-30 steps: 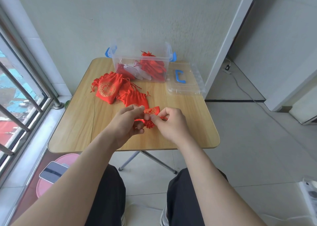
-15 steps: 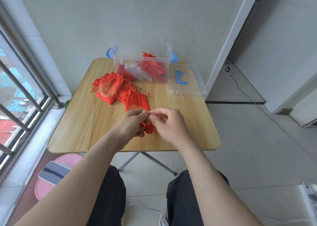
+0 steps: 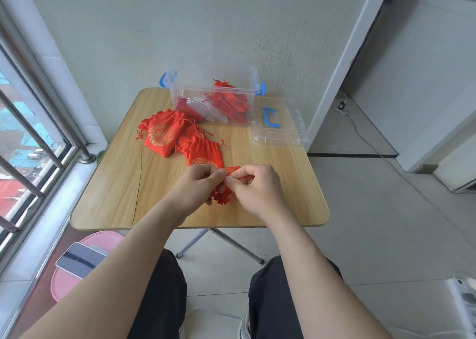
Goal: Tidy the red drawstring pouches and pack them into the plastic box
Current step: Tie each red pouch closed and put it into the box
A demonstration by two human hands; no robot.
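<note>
On the left half of the light wooden folding table [image 3: 110, 184] lie the loose red fabric drawstring pouches with gold round prints [image 3: 161, 135], overlapping in a small heap, not yet packed. Behind them, a little to the right, stands the clear plastic box with blue latches [image 3: 195, 91]. Its lid is off and several packed red pouches [image 3: 231, 101] are inside.

Nearer the front edge, the left hand [image 3: 195, 186] pinches one side of a small folded red pouch [image 3: 231, 170] between thumb and forefinger. The pouch sits between the two hands, its gathered mouth and cords hanging below in a bunch; whether that end touches the table I cannot tell. The right hand [image 3: 260, 189] pinches the other side the same way, so both hands are closed on this one pouch.

The step looks like folding the pouch small. To do it well, keep the left pinch as the anchor and let the right fingers do the turning. Tuck the dangling cords into the fold before letting go, or they will likely snag in the box. Thin cloth like this will probably spring open, so carry it pinched — one hand should be enough — and press it down against its neighbours.

At far right the clear plastic lid with a blue handle [image 3: 283, 132] lies flat just beside the box, out of the way.
</note>
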